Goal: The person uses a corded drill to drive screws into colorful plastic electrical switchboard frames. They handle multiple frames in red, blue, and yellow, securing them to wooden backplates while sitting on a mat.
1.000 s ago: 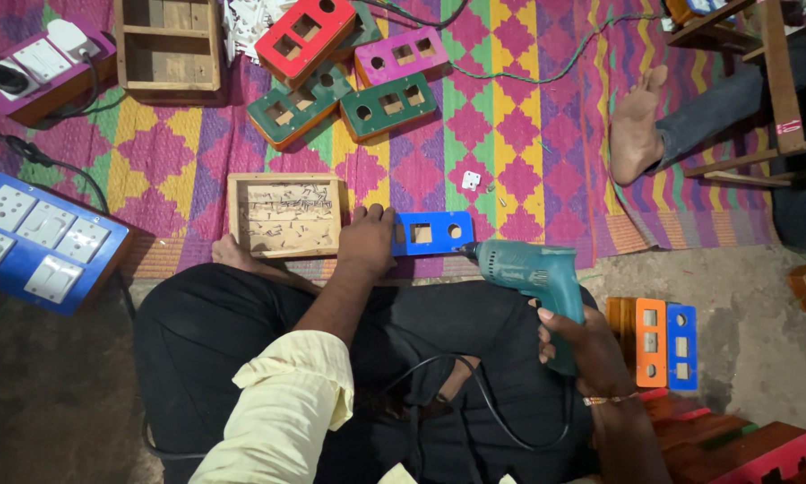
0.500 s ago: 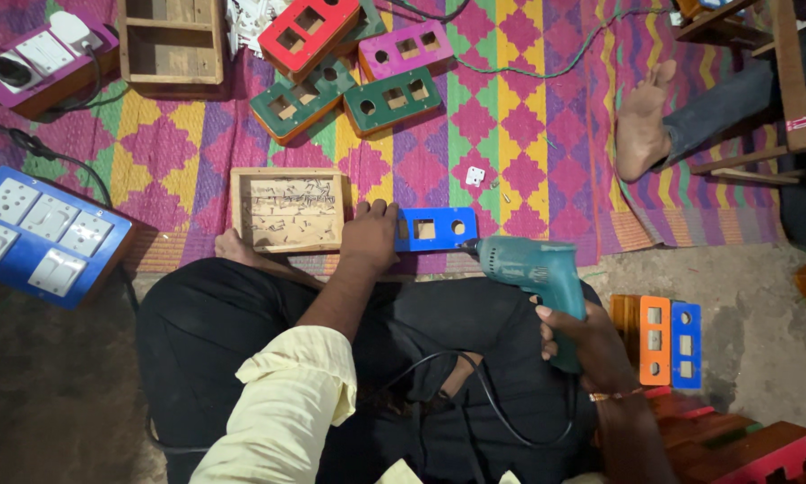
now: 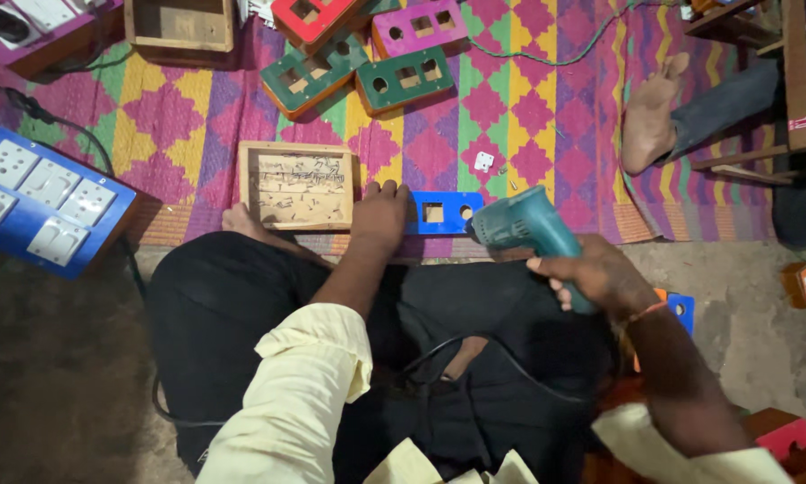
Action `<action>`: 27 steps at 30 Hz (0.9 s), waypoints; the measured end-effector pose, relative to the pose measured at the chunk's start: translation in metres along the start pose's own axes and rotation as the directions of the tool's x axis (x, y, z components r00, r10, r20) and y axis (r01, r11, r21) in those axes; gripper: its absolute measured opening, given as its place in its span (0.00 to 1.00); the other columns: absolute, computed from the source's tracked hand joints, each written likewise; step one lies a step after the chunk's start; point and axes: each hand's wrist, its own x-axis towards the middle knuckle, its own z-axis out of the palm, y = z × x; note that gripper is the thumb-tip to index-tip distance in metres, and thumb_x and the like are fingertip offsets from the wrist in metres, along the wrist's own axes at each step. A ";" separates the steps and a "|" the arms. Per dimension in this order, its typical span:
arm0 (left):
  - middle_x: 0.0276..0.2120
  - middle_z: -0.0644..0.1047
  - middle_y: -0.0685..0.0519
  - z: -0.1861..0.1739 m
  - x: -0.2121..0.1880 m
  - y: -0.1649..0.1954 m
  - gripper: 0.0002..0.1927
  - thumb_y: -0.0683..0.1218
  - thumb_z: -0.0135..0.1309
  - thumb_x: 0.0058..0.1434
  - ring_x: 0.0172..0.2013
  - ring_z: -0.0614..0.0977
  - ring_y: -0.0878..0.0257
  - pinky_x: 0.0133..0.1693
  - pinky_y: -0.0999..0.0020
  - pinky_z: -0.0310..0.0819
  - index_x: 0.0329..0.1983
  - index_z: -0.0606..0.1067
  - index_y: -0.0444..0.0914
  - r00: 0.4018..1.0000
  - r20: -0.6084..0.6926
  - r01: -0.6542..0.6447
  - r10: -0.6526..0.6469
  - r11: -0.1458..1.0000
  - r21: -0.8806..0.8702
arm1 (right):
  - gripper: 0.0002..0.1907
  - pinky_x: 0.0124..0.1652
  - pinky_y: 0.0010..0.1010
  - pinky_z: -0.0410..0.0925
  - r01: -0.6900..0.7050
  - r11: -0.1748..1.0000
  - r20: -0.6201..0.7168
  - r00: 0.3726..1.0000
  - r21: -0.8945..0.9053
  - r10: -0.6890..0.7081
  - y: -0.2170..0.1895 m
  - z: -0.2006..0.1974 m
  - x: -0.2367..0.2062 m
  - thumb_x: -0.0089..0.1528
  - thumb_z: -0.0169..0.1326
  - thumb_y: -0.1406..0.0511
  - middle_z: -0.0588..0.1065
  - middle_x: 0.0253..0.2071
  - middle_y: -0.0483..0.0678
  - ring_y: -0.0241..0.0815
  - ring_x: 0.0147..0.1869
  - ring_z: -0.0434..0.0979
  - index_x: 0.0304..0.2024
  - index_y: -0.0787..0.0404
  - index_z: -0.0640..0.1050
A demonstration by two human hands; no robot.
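My left hand (image 3: 379,215) presses down on the left end of a blue cover plate (image 3: 443,213) with cut-out holes, lying on the mat just beyond my knees. My right hand (image 3: 594,273) grips a teal electric drill (image 3: 525,227), whose nose points left at the plate's right end. An open wooden box (image 3: 296,186) lies right beside my left hand, touching the plate's left side. The drill's black cord (image 3: 439,354) runs over my lap.
A blue board with white switches (image 3: 40,202) lies at left. Green (image 3: 349,76), red (image 3: 311,16) and pink (image 3: 418,27) cover plates and another wooden box (image 3: 181,24) lie farther out. Another person's bare foot (image 3: 651,115) rests on the mat at right. Orange and blue plates (image 3: 681,309) sit behind my right wrist.
The drill has swung up and left, its nose now at the blue plate's right end. My left hand has stayed on the plate.
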 end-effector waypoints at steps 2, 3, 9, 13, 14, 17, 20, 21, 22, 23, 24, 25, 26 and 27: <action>0.46 0.76 0.50 -0.003 0.000 -0.001 0.13 0.45 0.49 0.63 0.50 0.78 0.51 0.42 0.55 0.79 0.50 0.76 0.41 1.000 0.013 0.012 -0.012 1.000 -0.006 | 0.17 0.25 0.33 0.67 -0.037 0.997 -0.016 0.999 -0.073 0.036 -0.009 -0.005 0.000 0.58 0.63 0.60 0.72 0.20 0.48 0.40 0.22 0.72 0.32 0.70 0.78; 0.46 0.76 0.50 -0.005 -0.001 -0.001 0.13 0.45 0.49 0.62 0.50 0.78 0.50 0.42 0.55 0.79 0.49 0.76 0.41 1.000 0.000 0.009 -0.009 1.000 -0.009 | 0.16 0.25 0.33 0.67 -0.047 0.998 -0.024 0.999 -0.053 0.045 -0.011 -0.006 -0.001 0.58 0.63 0.61 0.71 0.21 0.48 0.41 0.22 0.72 0.33 0.70 0.78; 0.44 0.77 0.50 -0.007 -0.004 -0.005 0.12 0.46 0.48 0.63 0.49 0.78 0.51 0.42 0.55 0.79 0.47 0.77 0.41 1.000 -0.018 0.019 -0.019 0.999 -0.030 | 0.13 0.24 0.33 0.66 -0.059 0.998 -0.040 0.997 0.038 0.060 -0.014 -0.003 -0.004 0.57 0.62 0.62 0.70 0.22 0.47 0.39 0.21 0.70 0.36 0.67 0.78; 0.44 0.77 0.50 -0.005 -0.004 -0.007 0.10 0.46 0.48 0.64 0.48 0.78 0.51 0.43 0.56 0.79 0.46 0.77 0.41 0.999 -0.031 0.013 -0.014 1.000 -0.019 | 0.14 0.24 0.33 0.67 -0.060 0.998 -0.040 0.997 0.031 0.061 -0.010 -0.002 -0.003 0.57 0.62 0.63 0.70 0.22 0.47 0.39 0.21 0.70 0.34 0.68 0.77; 0.44 0.77 0.50 -0.005 -0.004 -0.007 0.10 0.46 0.48 0.64 0.48 0.78 0.51 0.44 0.56 0.79 0.45 0.77 0.41 0.999 -0.035 0.010 -0.010 1.000 -0.013 | 0.14 0.25 0.34 0.67 -0.066 0.997 -0.056 0.996 0.043 0.069 -0.009 -0.001 -0.003 0.58 0.62 0.63 0.70 0.22 0.47 0.39 0.21 0.70 0.34 0.69 0.76; 0.44 0.77 0.50 -0.005 -0.005 -0.006 0.11 0.46 0.49 0.62 0.48 0.78 0.51 0.42 0.56 0.79 0.45 0.77 0.40 0.999 -0.038 0.032 -0.034 0.999 -0.037 | 0.13 0.25 0.34 0.67 -0.034 0.997 -0.064 0.997 0.063 0.038 -0.006 0.000 -0.003 0.58 0.62 0.63 0.71 0.21 0.48 0.40 0.21 0.70 0.33 0.68 0.77; 0.44 0.77 0.50 -0.006 -0.006 -0.005 0.10 0.45 0.48 0.63 0.49 0.78 0.50 0.43 0.56 0.79 0.45 0.77 0.40 0.999 -0.030 0.040 -0.041 0.999 -0.033 | 0.14 0.25 0.34 0.68 0.005 1.000 -0.063 0.998 0.026 -0.003 -0.002 0.003 -0.004 0.57 0.62 0.63 0.71 0.21 0.49 0.41 0.21 0.71 0.33 0.70 0.76; 0.44 0.77 0.50 -0.006 -0.006 -0.005 0.10 0.45 0.48 0.63 0.49 0.78 0.50 0.43 0.56 0.79 0.45 0.77 0.40 0.999 -0.032 0.041 -0.042 0.998 -0.038 | 0.14 0.25 0.34 0.68 0.001 1.000 -0.068 0.998 0.020 0.001 -0.001 0.004 -0.005 0.57 0.62 0.62 0.71 0.21 0.49 0.40 0.21 0.71 0.33 0.69 0.77; 0.44 0.77 0.50 -0.006 -0.006 -0.005 0.10 0.45 0.48 0.63 0.49 0.78 0.50 0.44 0.56 0.79 0.45 0.77 0.40 0.999 -0.033 0.040 -0.041 0.998 -0.043 | 0.13 0.25 0.34 0.68 -0.005 1.000 -0.073 0.997 0.015 0.006 0.000 0.004 -0.005 0.57 0.62 0.62 0.71 0.21 0.48 0.40 0.21 0.71 0.34 0.68 0.78; 0.45 0.77 0.50 -0.006 -0.007 -0.005 0.10 0.45 0.48 0.63 0.50 0.78 0.49 0.44 0.56 0.79 0.45 0.77 0.40 0.999 -0.032 0.037 -0.039 0.998 -0.049 | 0.13 0.25 0.34 0.68 -0.013 1.000 -0.078 0.997 0.011 0.014 0.001 0.005 -0.006 0.58 0.61 0.62 0.71 0.21 0.48 0.40 0.22 0.71 0.34 0.67 0.78; 0.45 0.77 0.50 -0.007 -0.007 -0.005 0.11 0.45 0.48 0.63 0.50 0.78 0.49 0.44 0.56 0.79 0.46 0.77 0.40 0.999 -0.030 0.033 -0.034 0.998 -0.046 | 0.13 0.25 0.34 0.67 -0.013 1.000 -0.078 0.997 0.029 0.015 0.002 0.004 -0.007 0.57 0.61 0.62 0.71 0.21 0.48 0.40 0.22 0.71 0.34 0.67 0.78; 0.45 0.77 0.50 -0.007 -0.007 -0.004 0.11 0.45 0.48 0.63 0.50 0.78 0.49 0.44 0.56 0.79 0.46 0.77 0.40 0.999 -0.032 0.029 -0.031 0.999 -0.041 | 0.13 0.25 0.34 0.67 -0.010 0.999 -0.077 0.997 0.045 0.013 0.002 0.004 -0.007 0.57 0.62 0.62 0.71 0.21 0.48 0.40 0.22 0.71 0.34 0.67 0.78; 0.45 0.77 0.50 -0.008 -0.007 -0.004 0.12 0.45 0.48 0.64 0.50 0.77 0.49 0.45 0.56 0.79 0.47 0.77 0.40 0.999 -0.035 0.027 -0.028 0.999 -0.035 | 0.13 0.25 0.34 0.67 -0.005 0.998 -0.075 0.997 0.062 0.009 0.002 0.003 -0.007 0.57 0.62 0.62 0.71 0.21 0.48 0.40 0.22 0.71 0.34 0.67 0.78; 0.45 0.77 0.50 -0.009 -0.007 -0.003 0.12 0.45 0.48 0.63 0.50 0.77 0.49 0.44 0.56 0.79 0.47 0.77 0.40 0.999 -0.029 0.029 -0.030 0.999 -0.037 | 0.13 0.25 0.34 0.67 0.001 0.999 -0.065 0.998 0.054 0.002 0.002 0.002 -0.007 0.57 0.62 0.62 0.71 0.22 0.48 0.40 0.22 0.71 0.34 0.67 0.78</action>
